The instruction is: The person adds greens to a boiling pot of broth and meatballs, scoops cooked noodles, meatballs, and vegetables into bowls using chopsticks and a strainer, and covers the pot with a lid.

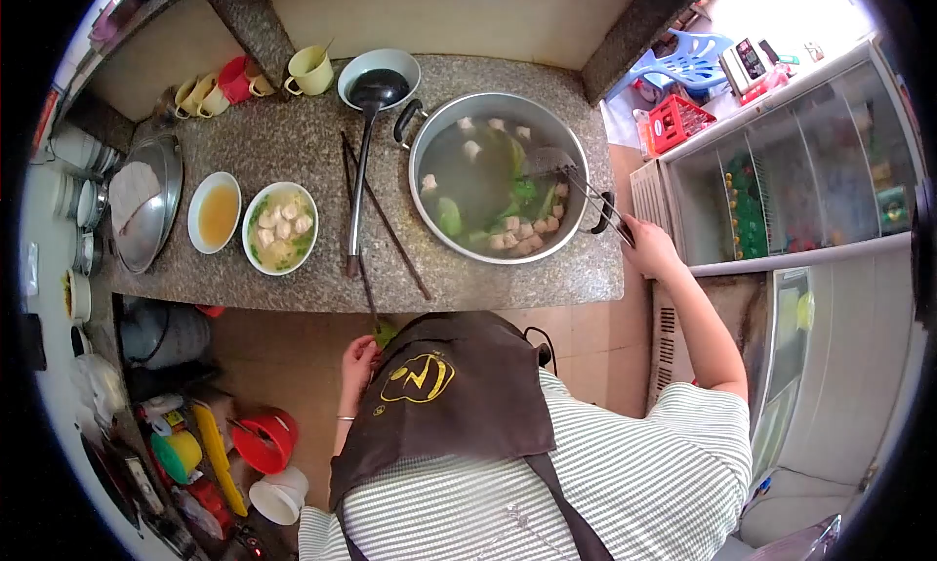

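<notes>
My right hand [652, 249] is closed around the handle of a wire skimmer [551, 163], whose mesh head dips into a large pot [426, 214] of broth. Pale meat pieces [527, 237] and green leaves [449, 215] float in that pot. Below the counter's front edge, my left hand [360, 360] is closed beside a small green thing [386, 332]; its grip is too small to make out. Long dark chopsticks [395, 231] lie on the counter. A ladle [364, 166] rests in a white bowl [409, 65]. Further left are a bowl of dumplings [281, 227] and a bowl of brown broth [219, 214].
Several cups [310, 71] stand at the counter's back. A metal lid [146, 205] is at the left. A glass-topped fridge [800, 170] and a red basket [675, 124] are at the right. Red bucket [264, 441] and white bucket [278, 495] stand low at the left.
</notes>
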`<state>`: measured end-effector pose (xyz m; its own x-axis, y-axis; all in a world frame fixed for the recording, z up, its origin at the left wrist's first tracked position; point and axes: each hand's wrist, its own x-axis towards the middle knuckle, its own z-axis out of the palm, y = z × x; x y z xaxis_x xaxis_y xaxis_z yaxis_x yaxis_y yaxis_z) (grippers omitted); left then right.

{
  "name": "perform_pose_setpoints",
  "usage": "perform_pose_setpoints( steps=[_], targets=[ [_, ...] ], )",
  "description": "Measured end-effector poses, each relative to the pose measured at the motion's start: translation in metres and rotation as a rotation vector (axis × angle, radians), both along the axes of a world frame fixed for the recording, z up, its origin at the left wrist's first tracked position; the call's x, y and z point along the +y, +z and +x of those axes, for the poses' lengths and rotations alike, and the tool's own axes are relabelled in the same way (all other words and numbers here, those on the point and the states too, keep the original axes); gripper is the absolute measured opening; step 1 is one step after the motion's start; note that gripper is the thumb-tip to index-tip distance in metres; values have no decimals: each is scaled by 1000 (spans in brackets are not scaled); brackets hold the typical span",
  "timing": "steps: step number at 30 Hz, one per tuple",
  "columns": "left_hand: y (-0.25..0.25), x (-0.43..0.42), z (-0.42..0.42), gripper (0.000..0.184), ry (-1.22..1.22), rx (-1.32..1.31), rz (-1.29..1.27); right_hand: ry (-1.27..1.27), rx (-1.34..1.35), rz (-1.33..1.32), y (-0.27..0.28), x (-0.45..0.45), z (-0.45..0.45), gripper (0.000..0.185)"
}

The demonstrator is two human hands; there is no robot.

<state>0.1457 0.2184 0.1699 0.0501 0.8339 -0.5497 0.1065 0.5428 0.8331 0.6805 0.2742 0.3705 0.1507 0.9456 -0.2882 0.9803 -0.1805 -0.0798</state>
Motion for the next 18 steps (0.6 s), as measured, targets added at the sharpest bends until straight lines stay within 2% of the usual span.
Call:
perform_pose_setpoints(
  steps=[3,9,11,13,15,18],
  targets=[
    [2,-6,2,24,50,-18,-20,98,9,15,10,-5,10,44],
    [-19,-26,-2,23,104,-59,0,42,144,-58,60,-7,4,43],
    [-22,-28,-2,23,81,-46,26,-32,201,-209,70,-3,2,41],
    [-24,-27,2,22,62,-46,44,0,156,-240,57,-2,10,40],
    [-24,-24,6,22,70,-49,9,174,49,-118,45,1,12,39],
    [-20,-18,8,23,93,-51,-35,193,23,-182,45,10,9,38]
  ],
)
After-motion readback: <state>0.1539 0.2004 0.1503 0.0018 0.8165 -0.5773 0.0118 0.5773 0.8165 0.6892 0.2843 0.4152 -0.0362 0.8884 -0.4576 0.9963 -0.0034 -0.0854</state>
